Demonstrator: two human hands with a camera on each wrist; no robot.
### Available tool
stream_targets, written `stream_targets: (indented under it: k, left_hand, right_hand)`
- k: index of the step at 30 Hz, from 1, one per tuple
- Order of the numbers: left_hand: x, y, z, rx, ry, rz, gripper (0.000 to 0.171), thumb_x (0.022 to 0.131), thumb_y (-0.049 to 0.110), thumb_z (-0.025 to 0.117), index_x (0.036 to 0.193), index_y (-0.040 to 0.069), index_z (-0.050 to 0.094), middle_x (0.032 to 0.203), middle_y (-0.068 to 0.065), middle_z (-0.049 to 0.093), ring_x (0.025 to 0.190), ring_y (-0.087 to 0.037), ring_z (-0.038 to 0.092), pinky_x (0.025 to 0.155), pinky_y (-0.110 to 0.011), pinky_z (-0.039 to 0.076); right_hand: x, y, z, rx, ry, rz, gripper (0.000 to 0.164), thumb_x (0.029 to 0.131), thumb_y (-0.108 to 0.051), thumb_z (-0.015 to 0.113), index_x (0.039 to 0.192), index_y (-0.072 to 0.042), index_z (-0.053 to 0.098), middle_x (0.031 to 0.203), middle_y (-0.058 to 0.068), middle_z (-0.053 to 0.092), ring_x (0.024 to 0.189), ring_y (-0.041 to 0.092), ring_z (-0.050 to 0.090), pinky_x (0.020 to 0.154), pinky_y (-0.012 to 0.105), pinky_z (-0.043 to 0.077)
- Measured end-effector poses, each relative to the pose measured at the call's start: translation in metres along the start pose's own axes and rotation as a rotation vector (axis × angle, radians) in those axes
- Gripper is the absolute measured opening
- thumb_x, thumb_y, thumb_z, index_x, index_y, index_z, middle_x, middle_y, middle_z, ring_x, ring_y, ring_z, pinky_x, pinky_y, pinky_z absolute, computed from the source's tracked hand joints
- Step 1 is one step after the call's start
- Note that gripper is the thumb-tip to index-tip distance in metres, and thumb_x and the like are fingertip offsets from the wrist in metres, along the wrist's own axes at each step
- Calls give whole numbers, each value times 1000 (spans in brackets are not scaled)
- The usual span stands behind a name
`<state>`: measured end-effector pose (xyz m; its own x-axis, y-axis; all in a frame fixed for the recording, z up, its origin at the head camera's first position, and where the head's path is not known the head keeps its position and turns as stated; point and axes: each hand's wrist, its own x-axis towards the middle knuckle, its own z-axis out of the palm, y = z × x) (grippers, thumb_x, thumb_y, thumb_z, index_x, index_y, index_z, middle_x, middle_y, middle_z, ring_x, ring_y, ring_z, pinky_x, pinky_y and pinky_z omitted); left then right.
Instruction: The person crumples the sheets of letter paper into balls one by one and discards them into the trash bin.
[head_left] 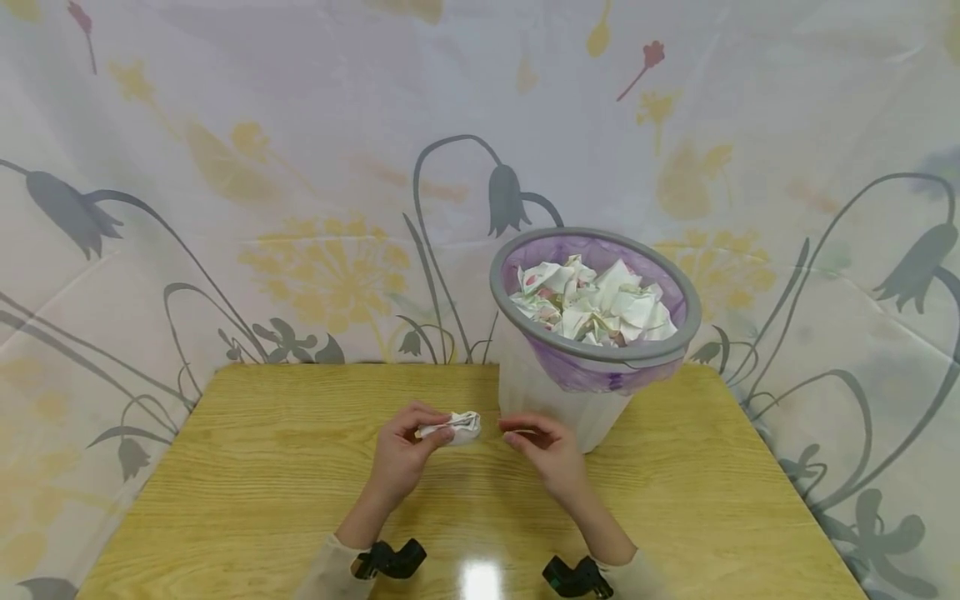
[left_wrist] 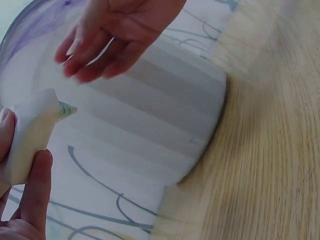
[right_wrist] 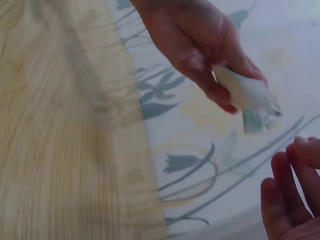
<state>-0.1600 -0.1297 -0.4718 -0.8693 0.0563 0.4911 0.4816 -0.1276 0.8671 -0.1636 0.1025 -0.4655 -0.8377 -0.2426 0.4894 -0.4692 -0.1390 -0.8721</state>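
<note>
My left hand [head_left: 402, 450] pinches a folded, crumpled piece of white paper [head_left: 463, 427] between thumb and fingers, above the table in the head view. The left wrist view shows the paper [left_wrist: 37, 132] with a small greenish patterned corner sticking out; green print also shows on its end in the right wrist view. Just to the right, my right hand [head_left: 549, 450] holds nothing, its fingers loosely bent and thumb near the fingertips, apart from the paper. Behind it stands a white bin [head_left: 517, 375] heaped with crumpled papers [head_left: 600, 304].
The bin has a grey rim [head_left: 693, 321] and a purple liner bag [head_left: 585, 375] folded over its edge. It stands on the wooden table [head_left: 285, 467] at the back right. A flower-patterned cloth [head_left: 300, 167] hangs behind the table.
</note>
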Motion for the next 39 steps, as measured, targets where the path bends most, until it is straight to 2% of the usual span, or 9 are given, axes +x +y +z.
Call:
stream_targets:
  k: [5,9,14,19,23,26,29,34,39]
  left_hand:
    - [2,2,-6,-4,18,14,15,86,-12,70,100,-14,68,94,-11,61,87,-15,61,70,-26,58]
    - [2,2,-12,10,36,20,15,85,-12,71,100,-14,69,95,-13,61,88,-15,61,69,-25,57]
    - [3,-1,-20,16,58,17,16,85,-12,70,101,-14,68,97,-10,62,89,-15,61,69,-24,57]
    - [8,-1,-32,52,115,0,18,83,-14,71,101,-15,68,94,-6,62,85,-14,61,68,-21,56]
    - [13,1,-41,96,167,-17,20,82,-14,72,102,-14,69,95,-5,62,85,-14,62,69,-20,55]
    - [17,2,-50,124,207,-10,21,82,-14,73,102,-14,69,96,-5,63,86,-13,63,71,-20,55]
    - [21,3,-61,149,237,-1,22,81,-15,73,103,-14,69,95,-5,64,85,-12,64,70,-19,55]
    - [26,7,-78,190,264,-21,23,83,-13,72,106,-12,69,97,-2,65,87,-11,64,70,-18,55]
    - [33,11,-87,213,263,-43,25,85,-9,73,110,-10,69,100,0,65,89,-11,65,71,-18,55]
  right_hand:
    - [-4,-10,-28,31,-54,23,17,91,14,61,108,18,63,104,4,73,96,15,70,80,30,57]
    - [-9,-20,-56,1,-33,57,17,92,14,60,108,16,64,103,1,72,96,13,69,80,28,57]
    - [-17,-35,-98,-54,54,85,18,92,15,59,108,14,66,102,1,73,95,12,69,81,26,56]
    - [-15,-56,-138,-5,159,-10,20,92,22,52,107,17,65,101,4,74,91,14,71,80,25,56]
    - [-4,-75,-161,10,331,-73,16,94,18,54,106,20,64,97,7,75,86,16,72,77,23,56]
    - [10,-88,-170,24,473,-97,15,93,14,58,106,22,62,94,10,74,85,18,71,75,24,57]
    - [24,-98,-174,18,534,-103,19,93,12,60,108,23,61,98,13,73,89,19,70,76,23,56]
    - [45,-108,-174,-49,506,-93,24,93,10,61,116,17,63,110,12,70,101,19,64,85,20,52]
    - [60,-115,-172,-109,464,-107,27,94,10,60,120,15,62,120,8,64,118,21,53,94,20,45]
